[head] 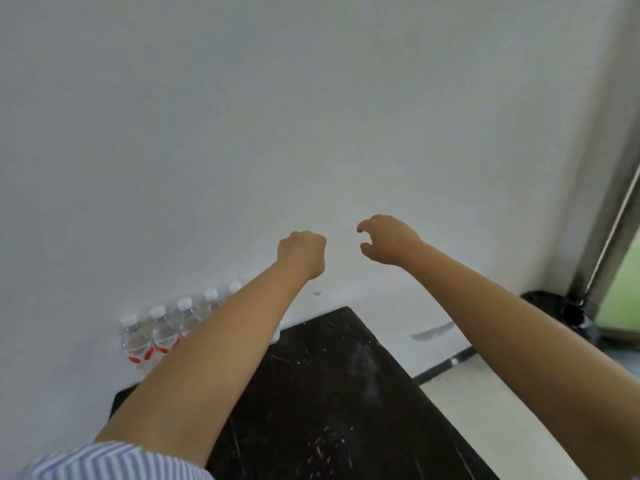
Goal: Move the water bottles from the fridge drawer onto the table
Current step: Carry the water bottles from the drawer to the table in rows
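Note:
Several clear water bottles [138,341] with white caps and red labels stand in a row on the black table [329,393], against the white wall. My left arm crosses in front of the row and hides part of it. My left hand [302,252] is held up in front of the wall, above the table's far end, with fingers curled into a fist and nothing in it. My right hand [388,239] hovers just to its right, fingers bent and apart, holding nothing. The fridge drawer is not in view.
A white wall [242,133] fills most of the view. To the right of the table lies a pale floor [485,410] with a dark strip along the wall. A black object [554,310] and a metal door frame [609,237] stand at the right edge.

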Tool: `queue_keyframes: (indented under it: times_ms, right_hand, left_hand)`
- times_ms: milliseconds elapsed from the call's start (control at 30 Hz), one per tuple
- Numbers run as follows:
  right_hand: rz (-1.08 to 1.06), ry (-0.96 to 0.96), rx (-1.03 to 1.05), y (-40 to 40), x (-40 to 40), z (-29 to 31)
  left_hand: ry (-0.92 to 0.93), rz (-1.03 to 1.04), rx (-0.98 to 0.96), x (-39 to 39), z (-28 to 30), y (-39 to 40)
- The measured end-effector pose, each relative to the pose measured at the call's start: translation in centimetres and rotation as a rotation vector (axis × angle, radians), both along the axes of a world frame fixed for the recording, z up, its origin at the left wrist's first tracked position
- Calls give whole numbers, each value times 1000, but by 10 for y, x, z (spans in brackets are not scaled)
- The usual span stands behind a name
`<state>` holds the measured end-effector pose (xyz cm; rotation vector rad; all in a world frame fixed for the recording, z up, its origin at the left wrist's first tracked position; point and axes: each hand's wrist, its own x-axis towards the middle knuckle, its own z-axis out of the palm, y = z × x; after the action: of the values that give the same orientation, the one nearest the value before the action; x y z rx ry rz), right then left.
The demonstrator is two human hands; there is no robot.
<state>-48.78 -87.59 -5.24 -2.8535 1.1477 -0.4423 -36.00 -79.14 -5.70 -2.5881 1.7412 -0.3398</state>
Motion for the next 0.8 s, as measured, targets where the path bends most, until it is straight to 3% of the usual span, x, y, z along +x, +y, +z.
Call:
queue_keyframes:
  times_ms: [233, 400, 633, 800]
  right_hand:
    - [-342, -11, 27, 79, -194, -11]
    - [-651, 27, 102, 138, -355, -27]
    - [-1033, -10, 174, 219, -568, -27]
    - [-1232, 23, 190, 266, -712, -25]
  left_hand:
    - [-17, -347, 59, -172, -5, 20]
    - [56, -624, 133, -331, -15, 25]
    - [-55, -1014, 166, -552, -21, 50]
    - [-7, -1209, 153, -705, -26, 71]
